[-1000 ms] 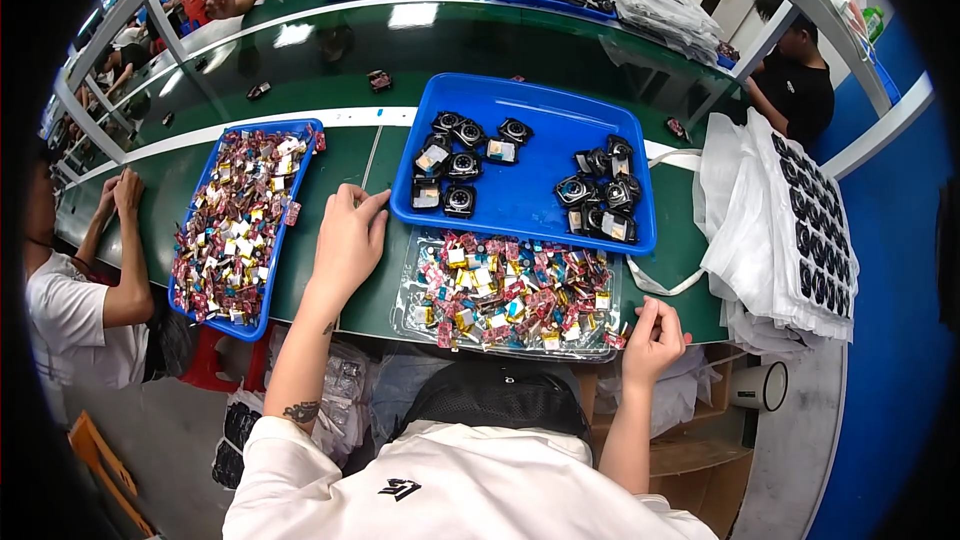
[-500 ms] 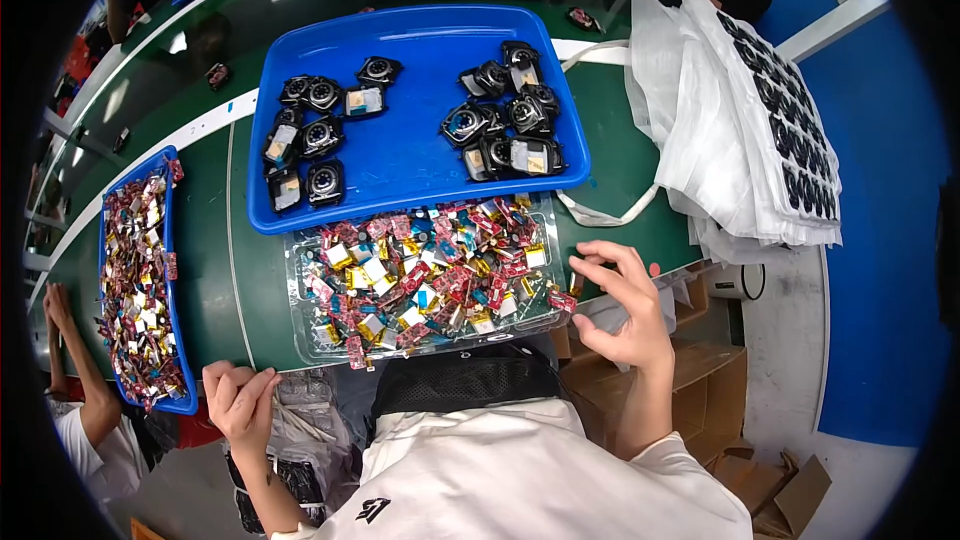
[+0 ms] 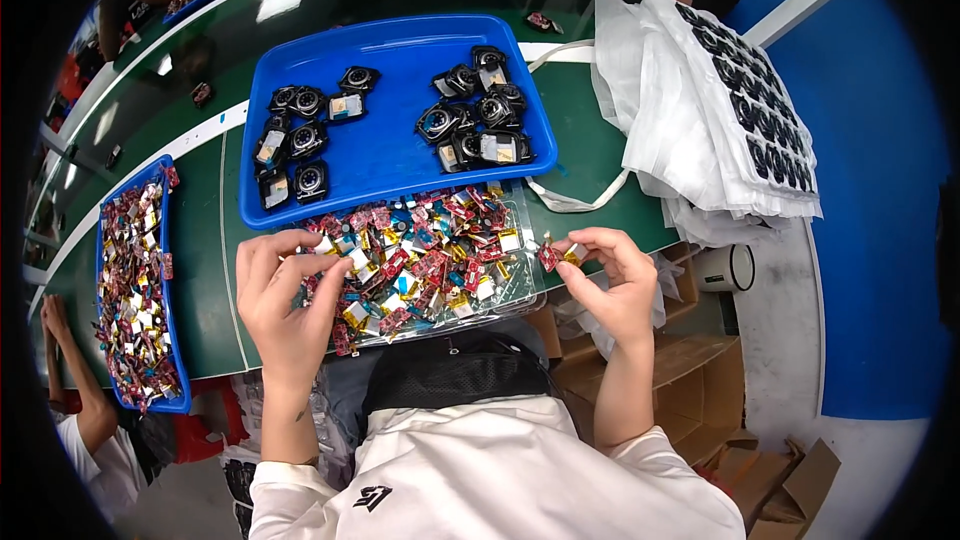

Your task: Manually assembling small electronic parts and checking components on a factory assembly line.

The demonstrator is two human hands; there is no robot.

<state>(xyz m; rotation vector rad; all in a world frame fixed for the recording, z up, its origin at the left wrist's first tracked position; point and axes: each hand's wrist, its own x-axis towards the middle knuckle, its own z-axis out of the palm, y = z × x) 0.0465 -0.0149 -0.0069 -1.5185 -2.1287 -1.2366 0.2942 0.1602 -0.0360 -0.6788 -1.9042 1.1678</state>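
Observation:
My right hand [image 3: 615, 285] is at the right end of a clear plastic tray [image 3: 530, 275], pinching a small red circuit board [image 3: 548, 258] with a yellow-edged piece attached between thumb and fingers. My left hand [image 3: 288, 295] hovers over the tray's left end, fingers curled and thumb tip close to the index tip. What it holds, if anything, I cannot make out. The tray is heaped with similar red boards [image 3: 430, 265] carrying white and yellow battery pieces. Just behind it, a blue tray [image 3: 395, 130] holds black watch cases [image 3: 438, 122] in two groups.
At left stands a narrow blue bin [image 3: 178, 360] full of boards, near another person's arms [image 3: 80, 365]. White foam sheets [image 3: 640, 90] with rows of black parts lie at right. A white strap [image 3: 580, 205] rests on the green table [image 3: 205, 310]. Cardboard boxes [image 3: 690, 380] sit below.
My left hand has moved from the table's front edge up over the clear tray. My right hand has closed on a circuit board at the tray's right end. The view has shifted slightly.

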